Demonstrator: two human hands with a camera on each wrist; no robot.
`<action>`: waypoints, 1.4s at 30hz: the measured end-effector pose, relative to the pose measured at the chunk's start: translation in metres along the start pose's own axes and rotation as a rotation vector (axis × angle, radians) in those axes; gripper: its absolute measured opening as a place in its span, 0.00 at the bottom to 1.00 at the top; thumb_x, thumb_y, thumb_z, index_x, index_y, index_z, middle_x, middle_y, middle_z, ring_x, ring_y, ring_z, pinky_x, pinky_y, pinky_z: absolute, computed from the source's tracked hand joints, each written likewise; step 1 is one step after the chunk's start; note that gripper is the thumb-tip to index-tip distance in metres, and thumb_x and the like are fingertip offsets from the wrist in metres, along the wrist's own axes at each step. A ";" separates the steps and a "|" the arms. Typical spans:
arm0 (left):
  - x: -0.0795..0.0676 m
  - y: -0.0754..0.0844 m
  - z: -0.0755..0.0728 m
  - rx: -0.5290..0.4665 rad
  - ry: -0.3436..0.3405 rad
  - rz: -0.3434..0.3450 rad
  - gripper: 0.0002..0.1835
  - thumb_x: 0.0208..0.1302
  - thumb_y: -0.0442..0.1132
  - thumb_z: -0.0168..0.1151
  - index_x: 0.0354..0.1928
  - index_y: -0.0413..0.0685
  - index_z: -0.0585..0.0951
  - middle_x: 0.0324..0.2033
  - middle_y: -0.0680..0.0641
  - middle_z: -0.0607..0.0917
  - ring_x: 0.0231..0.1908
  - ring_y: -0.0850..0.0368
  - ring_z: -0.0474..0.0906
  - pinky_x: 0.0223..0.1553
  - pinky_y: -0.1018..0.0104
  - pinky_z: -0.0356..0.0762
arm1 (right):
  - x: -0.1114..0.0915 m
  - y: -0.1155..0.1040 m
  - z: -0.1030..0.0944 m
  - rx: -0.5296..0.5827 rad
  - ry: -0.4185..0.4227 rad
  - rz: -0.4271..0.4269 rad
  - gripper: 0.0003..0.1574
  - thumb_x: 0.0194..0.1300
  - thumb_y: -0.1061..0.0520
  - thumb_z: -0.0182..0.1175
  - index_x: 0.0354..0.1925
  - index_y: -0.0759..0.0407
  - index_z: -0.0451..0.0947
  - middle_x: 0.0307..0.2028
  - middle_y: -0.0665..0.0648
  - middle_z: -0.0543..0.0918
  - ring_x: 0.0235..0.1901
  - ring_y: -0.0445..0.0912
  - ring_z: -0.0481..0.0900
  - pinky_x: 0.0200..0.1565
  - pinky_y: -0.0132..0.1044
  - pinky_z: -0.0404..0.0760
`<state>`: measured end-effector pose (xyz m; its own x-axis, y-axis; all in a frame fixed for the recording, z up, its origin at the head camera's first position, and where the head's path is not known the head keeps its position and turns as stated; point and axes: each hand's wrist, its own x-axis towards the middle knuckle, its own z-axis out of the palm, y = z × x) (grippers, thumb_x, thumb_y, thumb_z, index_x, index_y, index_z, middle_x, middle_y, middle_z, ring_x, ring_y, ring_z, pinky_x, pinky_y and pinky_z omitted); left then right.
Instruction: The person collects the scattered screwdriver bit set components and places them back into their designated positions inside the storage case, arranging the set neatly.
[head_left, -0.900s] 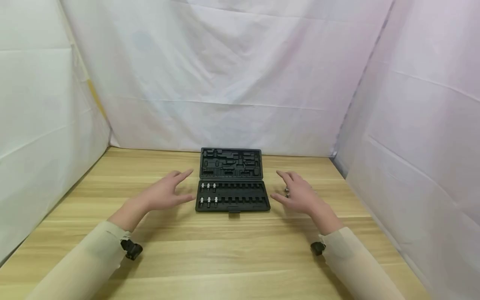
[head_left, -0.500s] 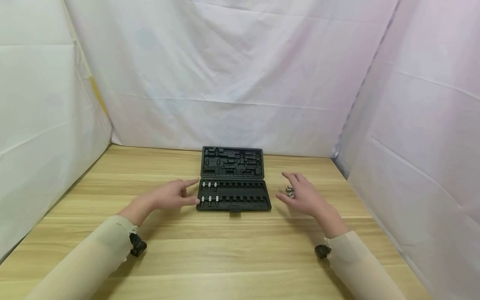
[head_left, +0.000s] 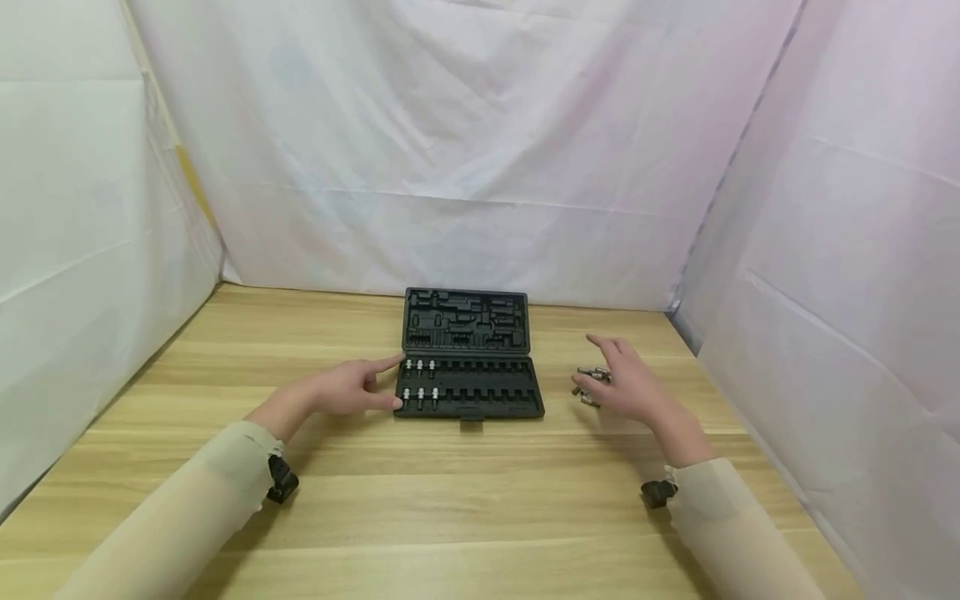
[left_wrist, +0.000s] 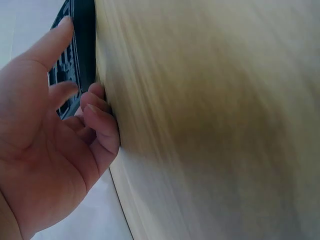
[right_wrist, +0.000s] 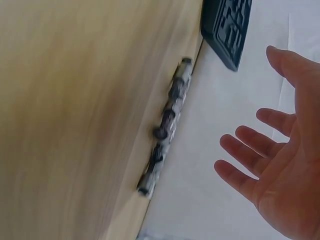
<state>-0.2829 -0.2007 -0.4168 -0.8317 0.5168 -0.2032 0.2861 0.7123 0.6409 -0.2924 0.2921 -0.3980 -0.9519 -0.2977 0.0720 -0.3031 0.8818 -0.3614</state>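
Observation:
A black tool case [head_left: 468,392] lies unfolded on the wooden table, its lid standing at the back. Three bit sockets [head_left: 420,368] sit at the left end of each of its two slotted rows. My left hand [head_left: 345,389] rests at the case's left edge, thumb and index finger stretched along it; the other fingers curl against the table in the left wrist view. Right of the case my right hand [head_left: 626,387] hovers with spread fingers, holding nothing. Below it is a pile of loose bit sockets [right_wrist: 167,125], partly hidden by the hand in the head view.
The wooden table [head_left: 450,508] carries the case near its far side. White cloth sheets [head_left: 450,142] hang behind it and on both sides. Each wrist bears a black strap-on device [head_left: 281,479] at the sleeve.
My left hand has moved right, from beside the case onto its left edge. My right hand has shifted right and opened over the loose sockets, more of which now show.

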 end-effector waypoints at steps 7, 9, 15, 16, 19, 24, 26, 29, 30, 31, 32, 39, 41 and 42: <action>0.001 0.000 -0.001 -0.020 -0.014 -0.006 0.51 0.76 0.56 0.71 0.89 0.53 0.55 0.34 0.47 0.81 0.32 0.55 0.73 0.36 0.61 0.77 | 0.000 0.023 -0.014 0.096 0.016 0.020 0.55 0.83 0.34 0.59 0.87 0.64 0.51 0.80 0.77 0.60 0.75 0.75 0.66 0.70 0.75 0.71; 0.001 0.000 -0.001 -0.028 -0.019 0.001 0.51 0.76 0.55 0.70 0.89 0.51 0.54 0.32 0.48 0.80 0.31 0.56 0.72 0.36 0.61 0.76 | 0.001 0.031 -0.016 0.158 0.033 0.019 0.52 0.84 0.36 0.58 0.86 0.65 0.53 0.79 0.78 0.64 0.74 0.75 0.68 0.70 0.74 0.72; 0.000 -0.001 -0.001 -0.033 -0.016 0.011 0.50 0.77 0.54 0.70 0.89 0.51 0.54 0.26 0.52 0.75 0.27 0.58 0.68 0.33 0.62 0.72 | 0.000 0.054 -0.024 0.268 0.075 0.029 0.37 0.87 0.44 0.56 0.79 0.66 0.68 0.69 0.75 0.78 0.63 0.69 0.81 0.61 0.61 0.83; 0.000 -0.001 -0.001 -0.032 -0.016 0.010 0.50 0.77 0.54 0.70 0.89 0.51 0.54 0.25 0.52 0.75 0.26 0.58 0.67 0.33 0.63 0.72 | -0.001 0.057 -0.025 0.273 0.076 0.037 0.35 0.87 0.44 0.56 0.77 0.66 0.71 0.67 0.74 0.80 0.60 0.65 0.82 0.58 0.56 0.85; 0.000 -0.002 -0.001 -0.040 -0.022 0.014 0.50 0.77 0.54 0.70 0.89 0.51 0.54 0.24 0.53 0.73 0.25 0.58 0.66 0.32 0.63 0.72 | -0.003 0.068 -0.028 0.280 0.066 0.065 0.32 0.87 0.44 0.56 0.73 0.65 0.76 0.63 0.70 0.84 0.55 0.53 0.83 0.52 0.40 0.84; 0.000 -0.004 0.000 -0.038 -0.019 0.015 0.50 0.77 0.55 0.70 0.89 0.51 0.54 0.24 0.53 0.72 0.25 0.58 0.65 0.32 0.63 0.71 | -0.005 0.088 -0.031 0.335 0.033 0.101 0.28 0.86 0.49 0.59 0.69 0.68 0.78 0.62 0.70 0.85 0.51 0.41 0.82 0.49 0.33 0.85; 0.001 -0.004 0.001 -0.034 -0.016 0.009 0.49 0.77 0.55 0.70 0.89 0.52 0.55 0.25 0.53 0.73 0.25 0.58 0.65 0.33 0.63 0.71 | -0.005 0.096 -0.031 0.348 0.018 0.106 0.26 0.85 0.52 0.59 0.68 0.70 0.79 0.60 0.71 0.85 0.50 0.41 0.83 0.49 0.35 0.86; 0.001 -0.005 0.001 -0.032 -0.017 -0.002 0.49 0.77 0.56 0.70 0.89 0.54 0.55 0.26 0.53 0.74 0.26 0.58 0.65 0.33 0.62 0.71 | -0.006 0.105 -0.031 0.364 -0.014 0.125 0.26 0.85 0.53 0.59 0.67 0.72 0.79 0.58 0.70 0.87 0.48 0.45 0.85 0.47 0.38 0.86; 0.001 -0.005 0.002 -0.032 -0.018 -0.008 0.49 0.77 0.56 0.70 0.89 0.54 0.55 0.26 0.53 0.74 0.26 0.58 0.65 0.34 0.62 0.70 | -0.006 0.107 -0.030 0.368 -0.026 0.131 0.26 0.85 0.54 0.59 0.67 0.72 0.79 0.57 0.70 0.87 0.47 0.46 0.85 0.47 0.39 0.86; 0.001 -0.005 0.002 -0.033 -0.018 -0.013 0.49 0.77 0.56 0.70 0.89 0.55 0.55 0.26 0.53 0.74 0.26 0.58 0.65 0.34 0.62 0.70 | -0.006 0.109 -0.030 0.371 -0.039 0.136 0.25 0.85 0.54 0.59 0.67 0.73 0.78 0.57 0.70 0.87 0.47 0.47 0.85 0.46 0.40 0.85; 0.001 -0.006 0.002 -0.034 -0.017 -0.020 0.49 0.76 0.57 0.70 0.89 0.56 0.55 0.26 0.53 0.74 0.26 0.58 0.65 0.34 0.62 0.70 | -0.006 0.111 -0.030 0.377 -0.053 0.146 0.26 0.85 0.54 0.59 0.68 0.72 0.78 0.57 0.71 0.87 0.47 0.48 0.85 0.46 0.41 0.85; 0.001 -0.006 0.002 -0.030 -0.012 -0.027 0.49 0.76 0.58 0.70 0.89 0.58 0.55 0.29 0.51 0.76 0.28 0.57 0.66 0.35 0.60 0.70 | -0.006 0.118 -0.028 0.347 -0.087 0.193 0.26 0.83 0.53 0.62 0.68 0.68 0.79 0.63 0.71 0.85 0.48 0.48 0.84 0.47 0.39 0.85; 0.001 -0.006 0.001 -0.030 -0.012 -0.027 0.49 0.76 0.58 0.70 0.89 0.58 0.55 0.29 0.51 0.76 0.28 0.57 0.66 0.35 0.61 0.70 | -0.005 0.120 -0.027 0.347 -0.088 0.201 0.25 0.82 0.52 0.64 0.67 0.66 0.81 0.64 0.69 0.85 0.48 0.45 0.82 0.46 0.37 0.83; 0.001 -0.006 0.001 -0.033 -0.013 -0.027 0.49 0.76 0.58 0.70 0.89 0.58 0.55 0.28 0.51 0.76 0.27 0.57 0.66 0.35 0.61 0.70 | -0.005 0.120 -0.027 0.346 -0.093 0.193 0.25 0.82 0.53 0.64 0.67 0.67 0.81 0.64 0.70 0.84 0.48 0.45 0.81 0.47 0.37 0.82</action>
<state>-0.2851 -0.2036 -0.4214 -0.8325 0.5038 -0.2305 0.2475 0.7104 0.6589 -0.3252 0.4096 -0.4170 -0.9771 -0.1844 -0.1063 -0.0713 0.7541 -0.6528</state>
